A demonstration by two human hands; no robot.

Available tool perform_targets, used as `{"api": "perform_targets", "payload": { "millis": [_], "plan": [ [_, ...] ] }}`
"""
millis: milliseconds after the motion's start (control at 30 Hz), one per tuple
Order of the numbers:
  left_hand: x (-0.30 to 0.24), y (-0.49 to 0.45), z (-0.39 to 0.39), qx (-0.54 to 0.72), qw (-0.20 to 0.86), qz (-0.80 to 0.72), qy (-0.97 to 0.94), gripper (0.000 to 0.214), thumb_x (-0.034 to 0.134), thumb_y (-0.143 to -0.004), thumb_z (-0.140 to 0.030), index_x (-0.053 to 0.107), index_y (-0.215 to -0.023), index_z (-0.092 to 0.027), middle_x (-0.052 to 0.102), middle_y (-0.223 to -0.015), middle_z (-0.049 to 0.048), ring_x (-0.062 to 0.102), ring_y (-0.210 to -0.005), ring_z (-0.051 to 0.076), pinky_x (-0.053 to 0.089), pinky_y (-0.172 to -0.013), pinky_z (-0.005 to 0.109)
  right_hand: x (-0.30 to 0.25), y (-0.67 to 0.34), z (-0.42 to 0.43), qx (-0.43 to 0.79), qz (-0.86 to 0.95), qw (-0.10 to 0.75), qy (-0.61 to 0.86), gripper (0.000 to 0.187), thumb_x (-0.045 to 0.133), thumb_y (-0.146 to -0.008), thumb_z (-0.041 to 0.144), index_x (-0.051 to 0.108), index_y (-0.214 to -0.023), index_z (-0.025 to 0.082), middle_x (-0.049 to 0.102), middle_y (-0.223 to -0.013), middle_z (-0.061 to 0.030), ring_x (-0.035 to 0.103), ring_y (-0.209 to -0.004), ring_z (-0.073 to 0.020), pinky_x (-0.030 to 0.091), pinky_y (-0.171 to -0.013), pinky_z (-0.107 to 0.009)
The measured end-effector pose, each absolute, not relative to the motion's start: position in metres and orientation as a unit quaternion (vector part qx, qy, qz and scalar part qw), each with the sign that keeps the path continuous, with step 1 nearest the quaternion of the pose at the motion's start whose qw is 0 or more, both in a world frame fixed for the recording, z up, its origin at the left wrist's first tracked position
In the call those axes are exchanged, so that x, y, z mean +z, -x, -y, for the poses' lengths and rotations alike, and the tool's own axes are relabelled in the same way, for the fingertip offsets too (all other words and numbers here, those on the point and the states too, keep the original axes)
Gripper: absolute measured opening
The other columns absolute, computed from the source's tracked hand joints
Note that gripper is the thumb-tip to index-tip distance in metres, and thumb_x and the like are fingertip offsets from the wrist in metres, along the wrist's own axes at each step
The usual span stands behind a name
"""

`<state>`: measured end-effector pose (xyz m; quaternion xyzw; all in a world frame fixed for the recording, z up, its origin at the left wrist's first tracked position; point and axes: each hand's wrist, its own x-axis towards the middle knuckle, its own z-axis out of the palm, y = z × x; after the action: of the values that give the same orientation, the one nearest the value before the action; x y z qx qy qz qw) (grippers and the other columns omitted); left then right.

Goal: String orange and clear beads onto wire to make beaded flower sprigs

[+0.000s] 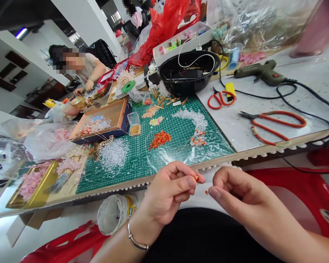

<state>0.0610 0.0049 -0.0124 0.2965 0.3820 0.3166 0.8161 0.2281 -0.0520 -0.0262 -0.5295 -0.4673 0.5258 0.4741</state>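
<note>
My left hand point(171, 191) is closed in a pinch on a small orange bead cluster point(196, 178). A fine wire point(201, 181) sticks out of it towards the right. Just beside it, my right hand point(238, 195) has its thumb and forefinger pressed together; whatever lies between those tips is too small to make out. A tiny orange bead point(206, 192) shows close to the right fingertips. Beyond both hands, a green cutting mat point(137, 162) carries a pile of orange beads point(160, 140), clear beads point(113, 157) and clear-and-orange bead pieces point(198, 138).
Red-handled pliers point(276, 124), small scissors point(220, 99) and a glue gun point(259, 74) with a trailing cord lie at right. A black bowl point(188, 82) stands behind the mat. At left are a cardboard box point(123, 117) and gold tray point(48, 182). A co-worker point(90, 69) sits far left.
</note>
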Motion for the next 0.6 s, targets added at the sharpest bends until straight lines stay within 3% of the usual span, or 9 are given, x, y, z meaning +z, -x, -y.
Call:
{"api": "perform_targets", "payload": {
  "millis": [400, 600],
  "plan": [
    [-0.0103, -0.0578, -0.0014, 0.313, 0.807, -0.387, -0.317, 0.028, 0.088, -0.070, -0.024, 0.063, -0.076, -0.014, 0.071, -0.078, 0.0037, 0.039, -0.048, 0.001, 0.019, -0.043, 0.017, -0.0231, -0.2264, 0.0520, 0.534, 0.481, 0.449, 0.531, 0.040, 0.068, -0.085, 0.049, 0.049, -0.062, 0.023, 0.042, -0.052, 0.0062, 0.035, -0.046, -0.0088, 0.037, -0.040, -0.019],
    [-0.0096, -0.0550, 0.0000, 0.328, 0.792, -0.398, -0.325, 0.031, 0.092, -0.066, -0.022, 0.064, -0.077, -0.015, 0.073, -0.076, 0.0031, 0.056, -0.060, 0.006, 0.035, -0.051, 0.015, -0.0246, -0.2261, 0.0516, 0.532, 0.485, 0.449, 0.529, 0.037, 0.066, -0.086, 0.046, 0.050, -0.063, 0.023, 0.042, -0.052, 0.0062, 0.036, -0.046, -0.0089, 0.036, -0.040, -0.018]
  ]
}}
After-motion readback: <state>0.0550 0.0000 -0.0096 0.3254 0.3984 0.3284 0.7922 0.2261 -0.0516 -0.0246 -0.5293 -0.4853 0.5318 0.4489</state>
